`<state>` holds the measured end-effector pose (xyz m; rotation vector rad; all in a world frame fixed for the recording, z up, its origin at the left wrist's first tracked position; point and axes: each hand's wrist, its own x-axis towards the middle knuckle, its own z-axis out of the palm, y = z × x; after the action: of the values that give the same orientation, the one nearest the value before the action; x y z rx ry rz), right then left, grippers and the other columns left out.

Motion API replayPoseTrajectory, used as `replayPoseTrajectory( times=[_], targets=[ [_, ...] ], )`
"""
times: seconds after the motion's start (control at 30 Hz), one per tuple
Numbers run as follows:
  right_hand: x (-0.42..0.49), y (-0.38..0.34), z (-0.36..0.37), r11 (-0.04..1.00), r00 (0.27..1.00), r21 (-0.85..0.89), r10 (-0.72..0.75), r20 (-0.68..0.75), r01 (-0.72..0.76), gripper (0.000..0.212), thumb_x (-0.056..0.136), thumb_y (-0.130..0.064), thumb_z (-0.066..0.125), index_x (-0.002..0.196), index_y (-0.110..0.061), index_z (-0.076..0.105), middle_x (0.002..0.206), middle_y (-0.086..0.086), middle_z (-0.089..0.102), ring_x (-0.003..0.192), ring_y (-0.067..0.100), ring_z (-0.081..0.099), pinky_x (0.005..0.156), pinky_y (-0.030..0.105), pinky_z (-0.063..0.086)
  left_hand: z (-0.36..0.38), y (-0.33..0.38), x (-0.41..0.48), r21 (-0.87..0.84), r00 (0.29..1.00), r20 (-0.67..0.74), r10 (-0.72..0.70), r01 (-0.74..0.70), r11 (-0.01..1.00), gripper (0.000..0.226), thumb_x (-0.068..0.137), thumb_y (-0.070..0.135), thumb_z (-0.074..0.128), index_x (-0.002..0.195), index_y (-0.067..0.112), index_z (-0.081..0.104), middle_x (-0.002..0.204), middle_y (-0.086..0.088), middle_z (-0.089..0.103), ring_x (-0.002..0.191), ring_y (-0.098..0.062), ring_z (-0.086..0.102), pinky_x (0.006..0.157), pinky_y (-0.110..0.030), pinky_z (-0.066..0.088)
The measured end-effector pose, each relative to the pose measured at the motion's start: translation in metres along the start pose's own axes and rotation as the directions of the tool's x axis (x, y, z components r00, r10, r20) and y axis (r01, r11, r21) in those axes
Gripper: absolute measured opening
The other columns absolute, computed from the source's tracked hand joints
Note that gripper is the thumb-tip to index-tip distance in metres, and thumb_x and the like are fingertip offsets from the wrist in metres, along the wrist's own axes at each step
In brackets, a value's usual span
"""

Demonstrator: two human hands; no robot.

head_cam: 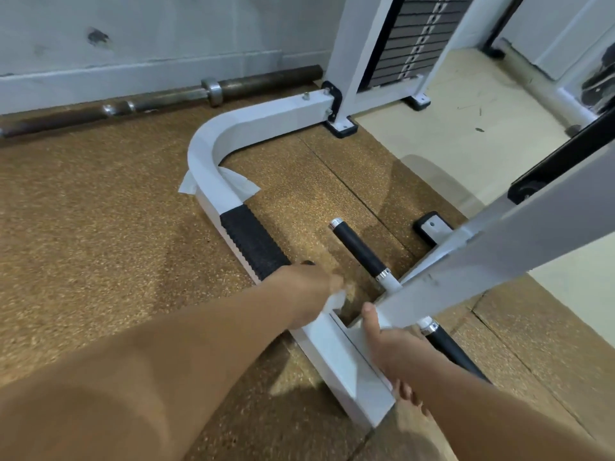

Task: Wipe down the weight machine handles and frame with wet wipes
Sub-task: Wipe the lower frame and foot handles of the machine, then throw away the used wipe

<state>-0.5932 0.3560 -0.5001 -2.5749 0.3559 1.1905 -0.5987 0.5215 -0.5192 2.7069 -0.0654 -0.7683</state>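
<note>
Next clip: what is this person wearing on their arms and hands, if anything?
Nothing visible. Both arms are bare, with no sleeves in view. The left hand and right hand have no gloves, and no watch, ring or band shows.

One wide-angle view was taken from the wearer's head, directed forward and steeply downward. The white base frame (342, 361) on the floor (100, 227) was seen at close range, with the left hand (309, 292) and right hand (394, 344) reaching in from the lower edge.
</note>
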Motion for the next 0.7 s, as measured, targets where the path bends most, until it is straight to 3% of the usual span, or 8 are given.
replayPoseTrajectory(
  times=[0.07, 0.13, 0.2, 0.3, 0.43, 0.5, 0.57, 0.7],
  targets=[
    [-0.009, -0.021, -0.021, 0.954, 0.99, -0.298, 0.069, 0.123, -0.03, 0.062, 0.117, -0.043, 0.023, 0.138, 0.006, 0.055, 0.122, 0.028, 0.07, 0.111, 0.039, 0.07, 0.1, 0.044, 0.049, -0.021, -0.004, -0.02, -0.126, 0.995, -0.096, -0.038, 0.025, 0.992, 0.057, 0.096, -0.01, 0.042, 0.147, 0.016, 0.043, 0.12, -0.014, 0.061, 0.1, -0.032, 0.062, 0.076, -0.04, 0.051],
    [-0.028, -0.049, -0.027, 0.868, 0.957, -0.493, 0.196, 0.213, -0.068, 0.084, 0.109, -0.067, 0.025, 0.11, 0.007, 0.065, 0.094, 0.023, 0.071, 0.082, 0.033, 0.07, 0.09, 0.042, 0.053, -0.042, -0.009, -0.039, -0.233, 0.983, -0.166, -0.071, 0.031, 0.972, 0.063, 0.093, -0.013, 0.039, 0.145, 0.022, 0.044, 0.097, -0.009, 0.059, 0.087, -0.028, 0.063, 0.069, -0.04, 0.053],
    [-0.035, -0.081, -0.016, 0.829, 0.933, -0.559, 0.214, 0.291, -0.016, 0.091, 0.104, -0.075, 0.023, 0.129, 0.004, 0.061, 0.097, 0.023, 0.073, 0.079, 0.032, 0.071, 0.088, 0.044, 0.057, -0.06, -0.022, -0.058, -0.268, 0.966, -0.243, -0.09, 0.023, 0.963, 0.06, 0.093, -0.011, 0.042, 0.142, 0.024, 0.043, 0.088, -0.007, 0.057, 0.077, -0.024, 0.06, 0.063, -0.039, 0.052],
    [-0.047, -0.128, 0.009, 0.83, 0.944, -0.51, -0.055, 0.327, 0.225, 0.073, 0.107, -0.067, 0.028, 0.142, -0.007, 0.052, 0.091, 0.015, 0.076, 0.075, 0.028, 0.075, 0.072, 0.038, 0.059, -0.08, -0.051, -0.1, -0.215, 0.939, -0.32, -0.123, 0.055, 0.975, 0.043, 0.098, -0.001, 0.051, 0.139, 0.013, 0.048, 0.097, -0.006, 0.057, 0.081, -0.023, 0.053, 0.066, -0.03, 0.042],
    [-0.095, -0.19, 0.048, 0.678, 0.842, -0.5, -0.406, 0.356, 0.539, 0.03, 0.109, -0.042, 0.05, 0.093, -0.017, 0.057, 0.081, 0.011, 0.073, 0.07, 0.025, 0.068, 0.061, 0.03, 0.053, -0.079, -0.105, -0.186, -0.257, 0.944, -0.231, -0.235, 0.173, 0.951, 0.026, 0.095, 0.016, 0.065, 0.121, 0.017, 0.066, 0.102, -0.002, 0.065, 0.091, -0.022, 0.062, 0.065, -0.027, 0.046],
    [-0.132, -0.219, 0.073, 0.631, 0.749, -0.403, -0.562, 0.352, 0.663, 0.019, 0.106, -0.023, 0.057, 0.088, -0.016, 0.06, 0.077, 0.011, 0.069, 0.063, 0.022, 0.061, 0.055, 0.025, 0.05, -0.072, -0.133, -0.233, -0.361, 0.897, -0.257, -0.36, 0.256, 0.897, 0.016, 0.087, 0.019, 0.073, 0.102, 0.022, 0.075, 0.09, 0.0, 0.067, 0.085, -0.022, 0.065, 0.069, -0.034, 0.054],
    [-0.17, -0.244, 0.098, 0.574, 0.659, -0.324, -0.654, 0.371, 0.752, 0.018, 0.104, -0.02, 0.056, 0.1, -0.008, 0.068, 0.09, 0.018, 0.076, 0.071, 0.027, 0.066, 0.063, 0.033, 0.053, -0.068, -0.153, -0.283, -0.554, 0.803, -0.28, -0.527, 0.313, 0.772, 0.007, 0.084, 0.013, 0.073, 0.084, 0.02, 0.071, 0.082, -0.001, 0.067, 0.077, -0.022, 0.063, 0.062, -0.031, 0.053],
    [-0.247, -0.28, 0.142, 0.5, 0.551, -0.243, -0.686, 0.475, 0.831, 0.025, 0.105, -0.008, 0.044, 0.115, -0.002, 0.067, 0.096, 0.019, 0.074, 0.078, 0.03, 0.067, 0.067, 0.037, 0.052, -0.069, -0.178, -0.378, -0.831, 0.671, -0.189, -0.717, 0.28, 0.481, 0.013, 0.086, 0.007, 0.065, 0.093, 0.003, 0.075, 0.071, -0.006, 0.058, 0.066, -0.022, 0.051, 0.053, -0.024, 0.039]
  ],
)
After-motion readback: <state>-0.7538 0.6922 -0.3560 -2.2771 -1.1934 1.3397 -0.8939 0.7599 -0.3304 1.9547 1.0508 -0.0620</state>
